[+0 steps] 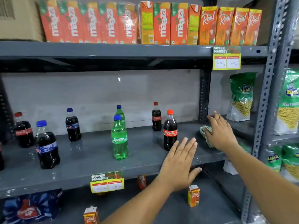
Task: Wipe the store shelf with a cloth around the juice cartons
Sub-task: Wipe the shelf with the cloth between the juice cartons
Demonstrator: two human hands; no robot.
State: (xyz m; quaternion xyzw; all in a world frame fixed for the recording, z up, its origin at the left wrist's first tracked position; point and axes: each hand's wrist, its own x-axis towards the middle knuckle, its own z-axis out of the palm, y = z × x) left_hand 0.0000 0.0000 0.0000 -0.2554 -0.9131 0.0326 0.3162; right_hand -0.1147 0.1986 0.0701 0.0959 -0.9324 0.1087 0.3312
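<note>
Our left hand (pixel 178 164) sits flat and open on the front lip of the middle shelf (pixel 90 157), holding nothing, just bracing us. Further in, our right hand (pixel 220 132) presses the checked cloth (pixel 205 131) down near the right rear corner, fingers spread over it, not pinching it. The juice cartons (pixel 161 23) are up on the top shelf, so we aren't at them yet. For this step we keep the palm flat, sweep in long passes, and steer around the Coke bottle (pixel 170 130) just to the cloth's left, since it probably tips easily.
</note>
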